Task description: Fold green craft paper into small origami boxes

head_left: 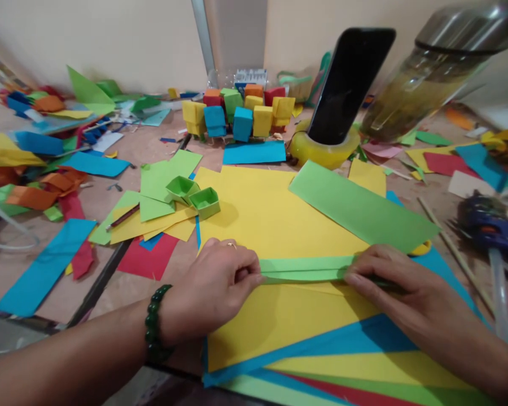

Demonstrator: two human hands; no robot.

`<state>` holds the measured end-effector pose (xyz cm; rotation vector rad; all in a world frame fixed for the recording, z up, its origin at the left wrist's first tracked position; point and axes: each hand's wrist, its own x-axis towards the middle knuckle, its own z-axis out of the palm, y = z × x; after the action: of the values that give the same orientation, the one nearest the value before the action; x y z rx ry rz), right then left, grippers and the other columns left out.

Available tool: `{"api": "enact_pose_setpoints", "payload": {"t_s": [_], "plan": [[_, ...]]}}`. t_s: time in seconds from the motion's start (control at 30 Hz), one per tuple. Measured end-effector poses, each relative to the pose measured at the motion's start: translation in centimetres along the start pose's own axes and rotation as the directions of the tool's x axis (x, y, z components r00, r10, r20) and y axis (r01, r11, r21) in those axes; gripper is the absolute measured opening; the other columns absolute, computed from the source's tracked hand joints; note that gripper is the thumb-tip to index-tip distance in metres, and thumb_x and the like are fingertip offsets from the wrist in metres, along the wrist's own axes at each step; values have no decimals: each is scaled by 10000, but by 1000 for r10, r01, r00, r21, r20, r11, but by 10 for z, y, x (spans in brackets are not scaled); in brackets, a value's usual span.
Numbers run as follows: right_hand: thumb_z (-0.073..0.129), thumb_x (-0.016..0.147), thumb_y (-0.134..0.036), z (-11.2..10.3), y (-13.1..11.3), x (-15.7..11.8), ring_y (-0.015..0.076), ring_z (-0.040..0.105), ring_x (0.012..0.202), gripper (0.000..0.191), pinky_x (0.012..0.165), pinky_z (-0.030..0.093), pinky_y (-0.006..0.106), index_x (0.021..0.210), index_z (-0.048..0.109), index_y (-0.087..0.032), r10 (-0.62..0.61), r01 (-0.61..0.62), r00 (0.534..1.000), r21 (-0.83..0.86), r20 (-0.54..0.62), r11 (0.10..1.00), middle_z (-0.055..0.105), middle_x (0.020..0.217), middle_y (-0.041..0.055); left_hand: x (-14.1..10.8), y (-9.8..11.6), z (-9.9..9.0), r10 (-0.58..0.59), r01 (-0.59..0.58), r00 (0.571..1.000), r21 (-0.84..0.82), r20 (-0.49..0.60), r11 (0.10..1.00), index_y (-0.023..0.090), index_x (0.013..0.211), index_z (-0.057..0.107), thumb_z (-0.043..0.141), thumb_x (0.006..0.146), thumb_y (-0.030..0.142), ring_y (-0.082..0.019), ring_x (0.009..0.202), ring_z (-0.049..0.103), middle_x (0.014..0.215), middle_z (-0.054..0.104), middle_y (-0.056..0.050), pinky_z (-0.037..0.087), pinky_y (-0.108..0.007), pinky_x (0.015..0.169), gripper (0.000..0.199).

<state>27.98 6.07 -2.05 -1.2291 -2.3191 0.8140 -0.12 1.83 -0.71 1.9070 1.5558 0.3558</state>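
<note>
A narrow folded strip of light green paper [307, 268] stretches between my two hands, with a lengthwise crease along its middle. My left hand [224, 279] pinches its left end between thumb and fingers. At the right end my right hand [389, 285] grips it, the thumb in front. Beneath the strip lies a yellow paper sheet [254, 208], on top of a stack of coloured sheets [347, 338]. A wider green paper strip [359, 206] rests behind my right hand. Beyond my left hand sit two small green folded paper boxes [205, 203].
Several coloured paper cubes [242, 123] stand at the back. A phone [351, 84] leans in a yellow tape roll [325, 149], near a glass bottle [423, 84]. A blue glue gun [491, 225] and a wooden stick [452, 254] lie right; paper scraps [46, 186] cover the left.
</note>
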Motion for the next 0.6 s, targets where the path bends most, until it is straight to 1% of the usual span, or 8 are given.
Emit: {"api": "enact_pose_setpoints", "payload": {"t_s": [0.17,0.33,0.47,0.6], "plan": [[507,900,-422,0,-2,4,188,554,614,303,537,457,321,664,588,-251,22,-22,1000,-18,-12,1000,583,648,34,-1,3,-1,17,-17,1000,93,2,996,200,635,560,551,843,278,-141,639,482,610,564,18,317,-302,659,223],[513,889,-444,3,-1,4,189,550,591,315,527,448,327,645,556,-251,55,-58,998,-79,-38,995,578,638,35,-1,6,0,35,-19,997,227,-67,974,206,583,539,579,809,280,-144,588,431,566,515,18,299,-302,633,241],[529,876,-457,4,3,3,188,553,599,301,522,441,325,656,532,-251,66,-71,997,-131,-41,989,578,659,31,0,5,3,41,-16,995,264,-88,964,208,565,529,576,794,282,-145,572,411,551,503,11,297,-301,625,245],[528,875,-457,3,5,3,187,546,598,293,520,429,329,665,519,-252,50,-56,998,-160,-36,986,568,659,27,1,6,3,54,-23,993,283,-100,959,201,549,498,572,782,275,-145,575,410,548,494,7,301,-308,634,256]]}}
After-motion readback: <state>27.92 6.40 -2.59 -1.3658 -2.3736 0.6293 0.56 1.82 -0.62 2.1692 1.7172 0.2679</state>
